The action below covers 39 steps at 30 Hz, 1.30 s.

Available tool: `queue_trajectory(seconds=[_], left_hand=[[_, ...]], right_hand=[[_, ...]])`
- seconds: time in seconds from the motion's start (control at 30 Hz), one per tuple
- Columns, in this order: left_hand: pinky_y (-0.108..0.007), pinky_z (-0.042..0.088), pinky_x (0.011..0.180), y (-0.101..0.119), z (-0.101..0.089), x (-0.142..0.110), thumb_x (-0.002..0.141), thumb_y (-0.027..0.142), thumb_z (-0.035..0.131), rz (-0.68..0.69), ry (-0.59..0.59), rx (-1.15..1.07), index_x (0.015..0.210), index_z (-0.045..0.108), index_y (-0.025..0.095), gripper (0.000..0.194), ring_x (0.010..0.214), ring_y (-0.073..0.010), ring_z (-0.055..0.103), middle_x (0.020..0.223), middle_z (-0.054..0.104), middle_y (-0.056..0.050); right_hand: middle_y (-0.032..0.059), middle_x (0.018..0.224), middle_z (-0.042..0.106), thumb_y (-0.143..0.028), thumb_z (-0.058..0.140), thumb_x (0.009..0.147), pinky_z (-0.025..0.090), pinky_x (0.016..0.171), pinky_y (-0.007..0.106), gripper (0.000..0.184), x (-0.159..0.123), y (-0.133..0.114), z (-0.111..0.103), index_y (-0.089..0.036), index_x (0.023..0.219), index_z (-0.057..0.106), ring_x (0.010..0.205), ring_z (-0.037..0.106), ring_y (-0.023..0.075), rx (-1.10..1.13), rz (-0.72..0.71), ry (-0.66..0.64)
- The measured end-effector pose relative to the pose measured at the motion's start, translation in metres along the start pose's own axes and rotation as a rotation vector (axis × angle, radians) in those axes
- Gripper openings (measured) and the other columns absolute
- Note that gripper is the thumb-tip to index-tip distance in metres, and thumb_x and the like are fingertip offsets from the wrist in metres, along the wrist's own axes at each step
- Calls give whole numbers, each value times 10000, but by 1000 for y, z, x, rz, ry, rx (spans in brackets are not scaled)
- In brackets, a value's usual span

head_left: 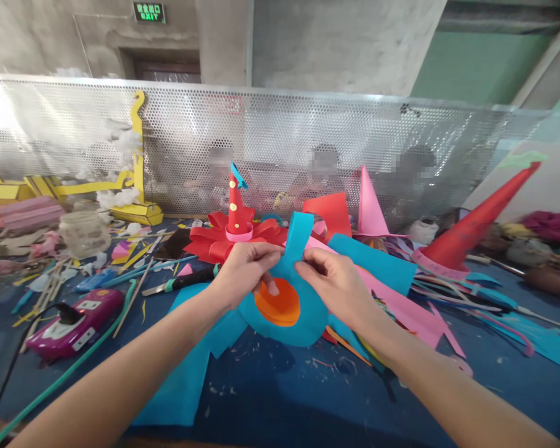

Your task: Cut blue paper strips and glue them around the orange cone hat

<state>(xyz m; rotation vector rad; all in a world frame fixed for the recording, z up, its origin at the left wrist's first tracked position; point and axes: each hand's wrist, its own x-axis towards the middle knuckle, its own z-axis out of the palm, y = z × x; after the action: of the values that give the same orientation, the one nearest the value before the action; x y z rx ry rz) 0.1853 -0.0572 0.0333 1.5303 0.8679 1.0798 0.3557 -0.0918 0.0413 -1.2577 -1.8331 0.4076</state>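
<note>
A blue felt-like piece (310, 320) with an upright loop (299, 233) at its top is held up over the table. An orange oval (280, 305) sits in the middle of it. My left hand (249, 267) pinches the piece at the left of the loop's base, with a fingertip over the oval's upper edge. On the other side of the loop, my right hand (331, 274) is closed on the same piece with thumb and fingers. Below my left forearm lies a blue felt-like sheet (175, 379). A utility knife (186, 281) rests left of my left hand.
A red spotted cone (234, 205) stands on red loops at the back. Pink sheets (410, 308) and a red cone hat (483, 221) are on the right. On the left are a purple power strip (91, 317), a clear jar (84, 233) and scraps. A perforated screen (182, 137) closes the back.
</note>
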Motion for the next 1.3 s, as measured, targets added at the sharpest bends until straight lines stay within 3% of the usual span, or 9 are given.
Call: queue_trajectory(seconds=[0.13, 0.37, 0.57, 0.73, 0.83, 0.97, 1.07, 1.2, 1.3], left_hand=[[-163, 314, 327, 5, -1, -2, 871, 211, 578, -8, -16, 0, 1047, 677, 139, 214, 354, -87, 536, 455, 579, 39], [-162, 297, 327, 0, 6, -4, 747, 185, 689, 64, 48, -30, 790, 692, 155, 52, 334, -48, 492, 559, 623, 36], [-156, 326, 317, -1, 3, -3, 744, 197, 697, 68, 127, -76, 795, 661, 156, 75, 332, -55, 506, 526, 595, 52], [-148, 359, 315, 3, 6, -7, 755, 182, 692, 81, 115, -65, 818, 665, 152, 75, 341, -51, 524, 592, 641, 38], [-147, 389, 335, 9, 8, -11, 771, 181, 676, 123, 102, -30, 825, 677, 153, 61, 386, -70, 577, 619, 661, 23], [-176, 495, 437, 18, 10, -13, 788, 213, 669, 265, 100, 23, 902, 687, 169, 124, 632, -161, 712, 743, 716, -21], [-207, 552, 546, 17, 10, -20, 830, 206, 630, 440, 71, 184, 941, 700, 191, 132, 755, -177, 721, 810, 735, -31], [-288, 571, 781, -3, 6, -43, 871, 177, 577, 660, 19, 482, 946, 730, 247, 184, 858, -174, 701, 938, 745, -37], [-315, 556, 840, -21, 3, -58, 820, 70, 541, 572, -141, 547, 983, 728, 245, 304, 915, -187, 693, 1020, 735, -52]], right_hand=[[-48, 608, 429, -315, 500, 868, 312, 499, 245, 220, 0, -1, 1, -187, 689, 503, 557, 382, 108, 10, 13, -17], [18, 849, 638, -231, 545, 822, 461, 699, 308, 88, -3, 2, 8, -175, 881, 580, 783, 584, 172, 46, 2, -2], [77, 1067, 637, -164, 490, 817, 469, 814, 350, 274, -14, 8, 5, -176, 1086, 546, 958, 593, 197, 56, -43, 101], [66, 930, 634, -345, 640, 818, 466, 707, 327, 244, -17, 8, 9, -178, 977, 557, 830, 585, 203, -79, -104, 173], [39, 820, 629, -297, 576, 866, 449, 672, 301, 118, -15, 6, 3, -184, 891, 594, 750, 574, 178, -116, -170, 169], [27, 816, 636, -270, 594, 848, 435, 618, 286, 113, -16, 0, -15, -200, 926, 638, 693, 554, 165, -152, -195, 172], [27, 825, 644, -213, 564, 864, 455, 581, 270, 91, -19, -1, -23, -195, 890, 650, 681, 572, 154, -216, -331, 194], [89, 954, 671, -176, 457, 923, 527, 760, 349, 202, -37, 15, -16, -170, 987, 649, 884, 621, 210, -346, -586, 187], [125, 986, 677, -110, 371, 937, 530, 812, 389, 300, -57, 37, -3, -145, 1029, 654, 911, 612, 232, -460, -668, 68]])
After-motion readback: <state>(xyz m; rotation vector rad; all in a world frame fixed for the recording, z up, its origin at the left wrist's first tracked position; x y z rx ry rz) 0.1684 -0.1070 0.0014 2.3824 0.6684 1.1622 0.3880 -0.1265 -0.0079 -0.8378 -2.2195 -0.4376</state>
